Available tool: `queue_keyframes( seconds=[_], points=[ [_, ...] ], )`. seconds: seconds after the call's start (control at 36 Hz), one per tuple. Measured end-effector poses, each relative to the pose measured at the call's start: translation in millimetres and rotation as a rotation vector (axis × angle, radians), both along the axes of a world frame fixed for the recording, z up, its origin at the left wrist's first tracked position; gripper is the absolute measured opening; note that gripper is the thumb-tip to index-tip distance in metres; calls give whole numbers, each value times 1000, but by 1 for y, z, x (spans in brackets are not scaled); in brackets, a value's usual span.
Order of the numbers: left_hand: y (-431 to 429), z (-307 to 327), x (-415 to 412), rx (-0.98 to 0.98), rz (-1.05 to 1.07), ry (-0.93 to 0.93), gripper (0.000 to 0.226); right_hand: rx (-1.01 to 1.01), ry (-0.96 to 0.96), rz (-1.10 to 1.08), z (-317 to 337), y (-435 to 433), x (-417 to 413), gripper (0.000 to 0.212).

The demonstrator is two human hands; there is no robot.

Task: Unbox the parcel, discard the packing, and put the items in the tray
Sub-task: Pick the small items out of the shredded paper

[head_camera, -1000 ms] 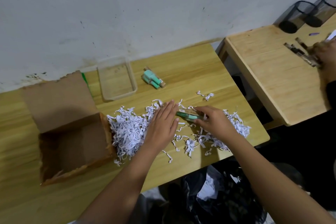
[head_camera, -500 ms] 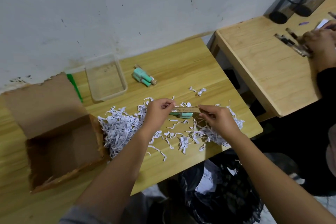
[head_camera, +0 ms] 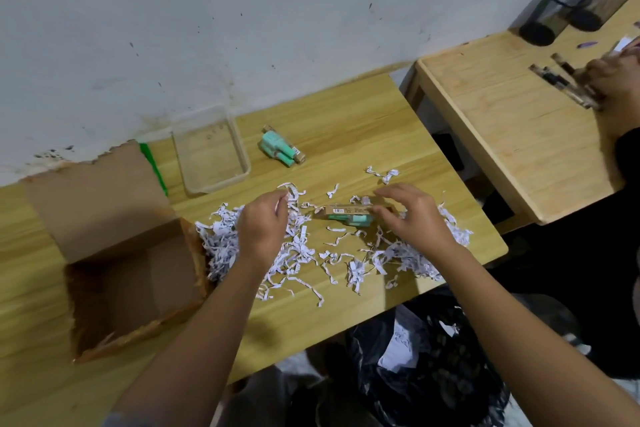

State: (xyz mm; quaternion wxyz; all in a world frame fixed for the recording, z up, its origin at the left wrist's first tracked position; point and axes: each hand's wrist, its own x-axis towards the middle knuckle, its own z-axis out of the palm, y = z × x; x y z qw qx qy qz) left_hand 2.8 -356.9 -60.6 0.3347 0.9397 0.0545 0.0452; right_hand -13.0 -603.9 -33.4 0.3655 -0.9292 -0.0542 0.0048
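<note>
A flat brown card pack with a teal item is held just above the table by my right hand, which grips its right end. My left hand is a short way left of the pack, its fingertips pinched on a strip of the white shredded paper that lies spread over the wooden table. The clear plastic tray stands empty near the wall. Just right of it lie two teal items. The open cardboard box sits at the left, with nothing visible inside.
A black bin bag with some paper in it hangs open below the table's near edge. On a second wooden table to the right, another person's hand handles pens beside two dark mesh cups. A green strip lies behind the box.
My left hand has let go of the pack's left end and shifted left, now pinching a paper strip. My right hand keeps hold of the pack.
</note>
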Motion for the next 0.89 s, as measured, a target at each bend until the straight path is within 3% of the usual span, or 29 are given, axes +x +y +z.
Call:
queue_keyframes(
  seconds=[0.11, 0.25, 0.36, 0.47, 0.64, 0.89],
  points=[
    [10, -17, -9, 301, -162, -134, 23, -71, 83, 173, -5, 12, 5, 38],
    [11, -26, -18, 427, -127, 109, 49, -93, 134, 171, -12, 19, 6, 46],
    [9, -27, -21, 447, -159, 200, 49, -23, 119, 149, -7, 17, 7, 44],
    [6, -28, -21, 442, -162, 256, 51, 141, 60, -9, 11, 19, 23, 45],
    [1, -26, -20, 408, -148, 297, 52, 142, -71, -92, 28, 42, 82, 40],
    [4, -27, -24, 356, -151, 270, 56, 114, 91, -244, -3, 92, 152, 37]
  ],
)
